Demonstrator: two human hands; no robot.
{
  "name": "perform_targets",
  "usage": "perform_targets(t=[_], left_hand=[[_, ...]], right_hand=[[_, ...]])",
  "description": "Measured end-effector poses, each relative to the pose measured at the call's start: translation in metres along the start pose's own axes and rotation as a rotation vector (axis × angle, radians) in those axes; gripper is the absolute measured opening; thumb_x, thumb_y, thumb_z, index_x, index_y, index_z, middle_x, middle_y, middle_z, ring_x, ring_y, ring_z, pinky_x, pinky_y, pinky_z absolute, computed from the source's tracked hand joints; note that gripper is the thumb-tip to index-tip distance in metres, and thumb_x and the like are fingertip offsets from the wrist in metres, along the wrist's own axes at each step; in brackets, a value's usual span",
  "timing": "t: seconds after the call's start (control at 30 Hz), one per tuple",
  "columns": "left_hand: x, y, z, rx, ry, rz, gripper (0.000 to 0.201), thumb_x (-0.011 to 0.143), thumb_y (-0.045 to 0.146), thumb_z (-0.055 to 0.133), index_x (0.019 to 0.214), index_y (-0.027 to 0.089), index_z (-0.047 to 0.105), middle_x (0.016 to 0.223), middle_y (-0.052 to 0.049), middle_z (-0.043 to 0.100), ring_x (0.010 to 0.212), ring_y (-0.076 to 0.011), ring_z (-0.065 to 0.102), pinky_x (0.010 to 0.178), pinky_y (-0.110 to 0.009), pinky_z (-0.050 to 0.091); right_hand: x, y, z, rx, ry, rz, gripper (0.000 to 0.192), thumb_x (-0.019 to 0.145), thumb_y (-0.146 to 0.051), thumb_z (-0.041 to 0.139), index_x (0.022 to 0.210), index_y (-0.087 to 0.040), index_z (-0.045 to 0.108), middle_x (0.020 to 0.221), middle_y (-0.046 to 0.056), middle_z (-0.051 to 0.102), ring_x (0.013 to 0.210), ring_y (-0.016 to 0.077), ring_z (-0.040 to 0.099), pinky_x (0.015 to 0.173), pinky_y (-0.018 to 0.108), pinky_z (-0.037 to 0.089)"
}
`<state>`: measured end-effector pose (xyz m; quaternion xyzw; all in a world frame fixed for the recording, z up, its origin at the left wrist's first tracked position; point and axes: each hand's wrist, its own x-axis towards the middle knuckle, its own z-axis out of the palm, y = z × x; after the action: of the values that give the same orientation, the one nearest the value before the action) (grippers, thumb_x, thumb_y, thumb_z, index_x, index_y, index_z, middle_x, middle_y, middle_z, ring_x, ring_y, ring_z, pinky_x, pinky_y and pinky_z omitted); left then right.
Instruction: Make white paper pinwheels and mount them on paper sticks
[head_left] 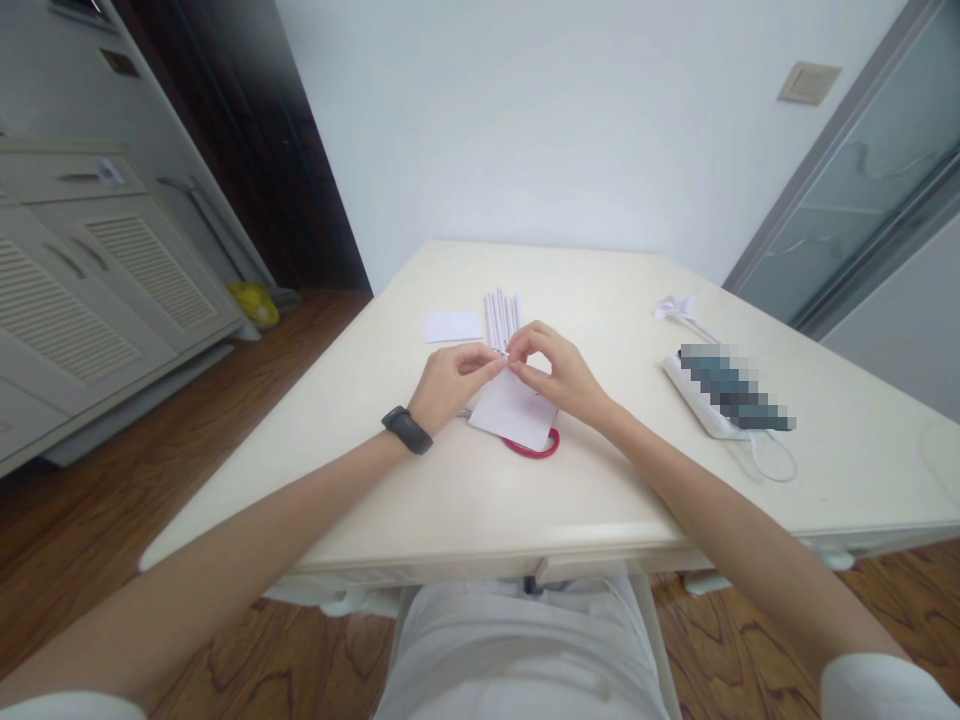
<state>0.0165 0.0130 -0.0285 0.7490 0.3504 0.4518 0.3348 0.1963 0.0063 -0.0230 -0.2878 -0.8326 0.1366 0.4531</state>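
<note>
Both my hands meet over the middle of the table. My left hand (456,378), with a black band on its wrist, pinches thumb and finger together at the far edge of a white sheet of paper (516,408). Close beside it, my right hand (559,372) is pinched at the same edge. The fingertips cover the exact spot they grip. Under the sheet lies a pair of scissors, with a red handle (534,452) showing at its near edge. Just beyond my fingers, several thin white paper rolls (501,312) lie side by side.
Left of the rolls lies another white paper sheet (452,326). On the right are a white box-like object (694,400) with a blurred-out thing on it, a white cord (772,470) and a white paper shape on a stick (675,307). A wall (540,130) stands behind the table (420,500).
</note>
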Motion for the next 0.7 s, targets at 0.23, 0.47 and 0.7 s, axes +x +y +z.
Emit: perform_targets(t=[0.23,0.47,0.7], left_hand=[[0.0014,-0.0012,-0.0005,-0.064,-0.021,-0.023,0.021,0.075,0.035,0.059,0.076,0.015,0.066,0.080,-0.004,0.065,0.078,-0.0168,0.059,0.073,-0.027,0.048],[0.0017,0.0010,-0.0001,-0.085,-0.025,-0.055,0.022,0.075,0.035,0.059,0.076,0.014,0.067,0.079,-0.005,0.065,0.077,-0.0169,0.059,0.073,-0.028,0.049],[0.0013,-0.0004,0.0003,-0.075,-0.015,-0.032,0.023,0.075,0.036,0.061,0.080,0.015,0.066,0.085,-0.006,0.068,0.082,-0.0182,0.062,0.078,-0.030,0.049]], right_hand=[[-0.0003,-0.0011,0.0002,-0.076,-0.001,-0.048,0.010,0.081,-0.011,0.047,0.083,-0.020,0.051,0.089,0.004,0.052,0.082,0.0158,0.051,0.074,0.031,0.045],[-0.0003,-0.0015,0.0014,-0.125,0.005,-0.049,0.010,0.080,-0.012,0.047,0.083,-0.021,0.051,0.087,0.004,0.052,0.082,0.0166,0.051,0.074,0.032,0.044],[0.0003,-0.0035,-0.0009,-0.054,0.045,-0.010,0.009,0.082,-0.014,0.047,0.084,-0.020,0.053,0.087,0.004,0.052,0.081,0.0153,0.051,0.074,0.031,0.046]])
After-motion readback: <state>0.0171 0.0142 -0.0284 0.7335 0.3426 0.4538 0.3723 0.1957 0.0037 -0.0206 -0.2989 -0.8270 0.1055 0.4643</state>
